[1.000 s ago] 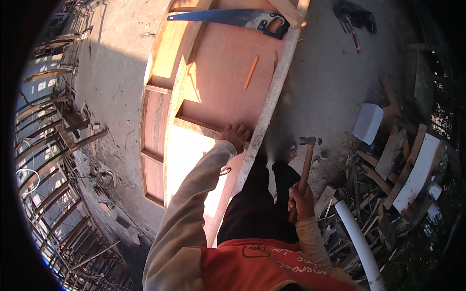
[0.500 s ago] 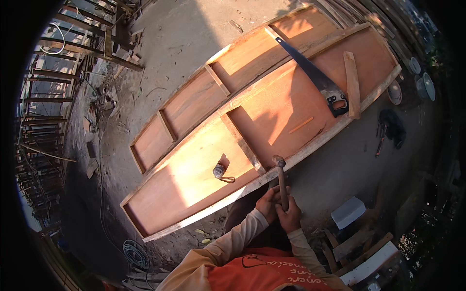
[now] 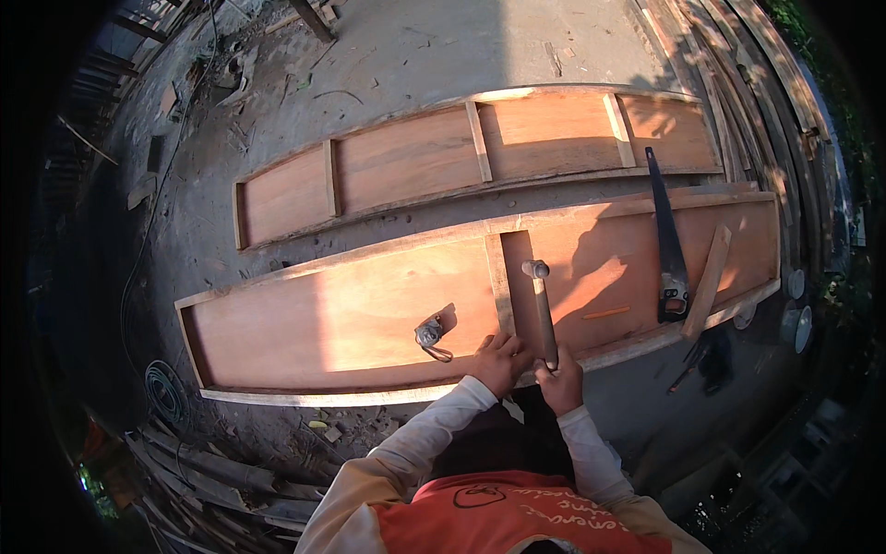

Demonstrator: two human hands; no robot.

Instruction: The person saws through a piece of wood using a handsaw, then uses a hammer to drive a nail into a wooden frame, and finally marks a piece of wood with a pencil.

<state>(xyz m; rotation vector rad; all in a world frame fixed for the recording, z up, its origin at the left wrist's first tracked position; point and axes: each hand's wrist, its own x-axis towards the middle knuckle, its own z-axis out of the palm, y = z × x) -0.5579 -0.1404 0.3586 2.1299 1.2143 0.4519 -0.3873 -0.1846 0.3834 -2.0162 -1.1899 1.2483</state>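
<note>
Jutting from the right hand (image 3: pixel 560 384) clamped round it, the hammer (image 3: pixel 543 309) extends beside the left hand (image 3: pixel 499 364), whose grip is unclear.

So the hammer (image 3: pixel 544 314) had a wooden handle and a dull metal head, gripped low down in the right hand (image 3: pixel 560 383), head pointing away from the person and over the panel. That wooden panel (image 3: pixel 388 305) was long and reddish-brown, lying framed side up, part in sun, part in shade. Its crosspiece (image 3: pixel 499 282) ran between the long edges, just left of the hammer, with the left hand (image 3: pixel 501 362) at its near end.
</note>
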